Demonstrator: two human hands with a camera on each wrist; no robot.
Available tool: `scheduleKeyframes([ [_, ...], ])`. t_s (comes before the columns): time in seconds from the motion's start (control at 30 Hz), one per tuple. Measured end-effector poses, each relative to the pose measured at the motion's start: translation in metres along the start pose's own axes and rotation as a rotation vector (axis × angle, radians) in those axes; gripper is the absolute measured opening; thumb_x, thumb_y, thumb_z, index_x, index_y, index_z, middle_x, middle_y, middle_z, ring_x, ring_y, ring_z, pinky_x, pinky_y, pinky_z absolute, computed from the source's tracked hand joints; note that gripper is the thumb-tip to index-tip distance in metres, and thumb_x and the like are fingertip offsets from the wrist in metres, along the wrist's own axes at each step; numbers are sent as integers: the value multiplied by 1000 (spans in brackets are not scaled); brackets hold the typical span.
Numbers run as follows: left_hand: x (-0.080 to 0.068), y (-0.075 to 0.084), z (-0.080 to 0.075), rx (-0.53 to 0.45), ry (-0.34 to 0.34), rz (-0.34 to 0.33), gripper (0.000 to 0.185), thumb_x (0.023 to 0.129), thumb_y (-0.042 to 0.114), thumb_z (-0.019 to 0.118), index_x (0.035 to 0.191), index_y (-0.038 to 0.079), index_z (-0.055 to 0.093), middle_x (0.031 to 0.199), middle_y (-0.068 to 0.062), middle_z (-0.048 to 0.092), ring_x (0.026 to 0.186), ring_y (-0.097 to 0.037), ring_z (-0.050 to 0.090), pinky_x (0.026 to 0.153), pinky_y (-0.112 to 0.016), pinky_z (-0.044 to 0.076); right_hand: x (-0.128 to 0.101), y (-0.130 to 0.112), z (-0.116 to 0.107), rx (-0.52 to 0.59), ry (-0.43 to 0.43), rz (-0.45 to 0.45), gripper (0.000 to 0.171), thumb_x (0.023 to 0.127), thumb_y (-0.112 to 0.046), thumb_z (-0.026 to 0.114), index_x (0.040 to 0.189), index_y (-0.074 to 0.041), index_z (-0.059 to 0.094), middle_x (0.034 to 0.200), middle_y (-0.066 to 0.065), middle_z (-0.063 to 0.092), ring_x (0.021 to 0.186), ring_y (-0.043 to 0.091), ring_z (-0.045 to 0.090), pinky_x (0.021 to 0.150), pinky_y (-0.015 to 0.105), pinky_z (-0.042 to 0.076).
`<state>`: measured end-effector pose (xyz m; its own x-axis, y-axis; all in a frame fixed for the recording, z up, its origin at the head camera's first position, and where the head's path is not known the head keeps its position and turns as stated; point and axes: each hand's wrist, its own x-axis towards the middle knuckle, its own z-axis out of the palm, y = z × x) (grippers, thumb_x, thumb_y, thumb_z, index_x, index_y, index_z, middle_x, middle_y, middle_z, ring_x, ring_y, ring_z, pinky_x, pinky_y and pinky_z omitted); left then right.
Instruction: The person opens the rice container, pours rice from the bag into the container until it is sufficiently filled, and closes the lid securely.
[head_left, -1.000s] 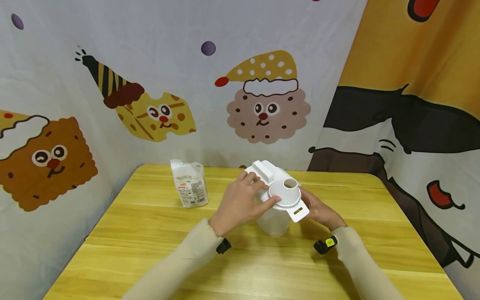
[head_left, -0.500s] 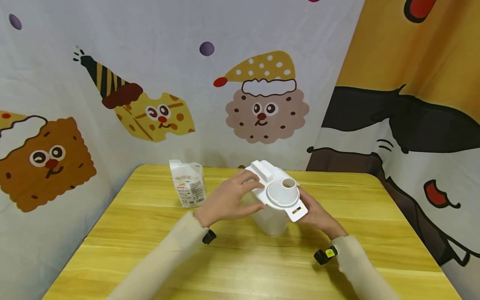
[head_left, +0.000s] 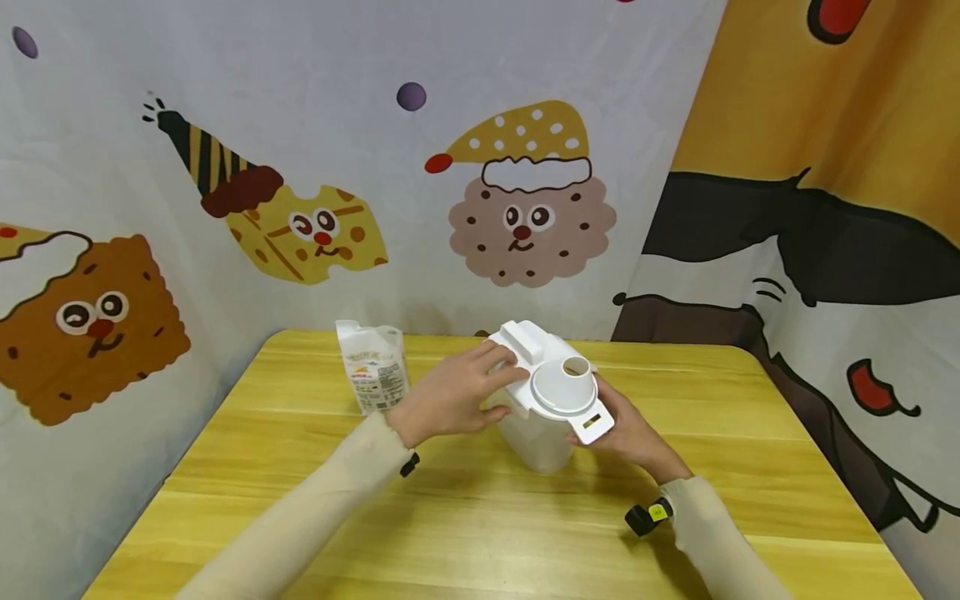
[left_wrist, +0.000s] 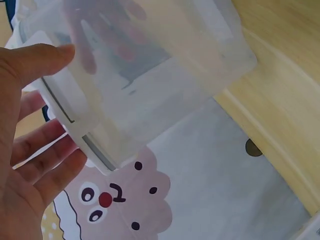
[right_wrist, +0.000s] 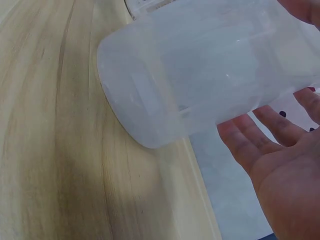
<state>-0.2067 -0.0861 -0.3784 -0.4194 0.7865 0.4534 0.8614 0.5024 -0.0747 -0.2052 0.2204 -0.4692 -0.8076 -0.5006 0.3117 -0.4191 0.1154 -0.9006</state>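
Observation:
A translucent plastic storage container (head_left: 534, 442) stands on the table in the head view. Its white lid (head_left: 553, 346) carries a raised bar and a round white cap (head_left: 558, 390) with a hole in its top. My left hand (head_left: 459, 393) has its fingertips on the lid's left edge. Its thumb lies lower, against the side below the rim in the left wrist view. On the far right, my right hand (head_left: 633, 432) grips the container's wall under the lid's slotted tab. Through the cloudy body (left_wrist: 165, 75), right-hand fingers show in the left wrist view.
A white printed bag (head_left: 375, 371) stands upright at the back left of the wooden table (head_left: 480, 542), near my left wrist. Behind the table's far edge hangs a cartoon-printed cloth (head_left: 420, 208).
My left hand has drawn back leftward; its thumb has left the round cap and is now at the side below the lid's edge. The right hand and the container have barely moved.

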Motion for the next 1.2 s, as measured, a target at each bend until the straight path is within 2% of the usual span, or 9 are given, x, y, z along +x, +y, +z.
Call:
scheduleKeyframes([
  [0.3,7,2,0,141,-10,51,42,82,26,85,118,16,67,109,-3,63,97,-17,60,82,-27,57,1,1,0,12,-7,-5,95,76,6,85,157,-7,37,142,-10,56,126,6,55,105,19,45],
  [0.67,15,7,-2,309,-23,101,28,83,15,77,108,16,65,98,-4,66,86,-18,61,65,-27,55,1,-1,-2,22,-6,24,93,78,3,85,156,-8,37,142,-10,57,124,7,57,102,21,47],
  [0.9,16,11,-1,354,-12,132,15,90,12,70,103,11,66,92,-7,66,81,-19,63,59,-27,55,0,1,-2,21,-8,16,93,78,4,84,157,-8,36,143,-8,56,125,8,56,102,21,47],
  [1.2,15,14,0,363,-44,122,22,83,12,74,102,9,64,93,-6,64,83,-19,63,62,-24,56,0,3,0,-18,13,8,94,75,4,86,155,-11,40,142,-7,58,125,7,57,102,20,48],
])
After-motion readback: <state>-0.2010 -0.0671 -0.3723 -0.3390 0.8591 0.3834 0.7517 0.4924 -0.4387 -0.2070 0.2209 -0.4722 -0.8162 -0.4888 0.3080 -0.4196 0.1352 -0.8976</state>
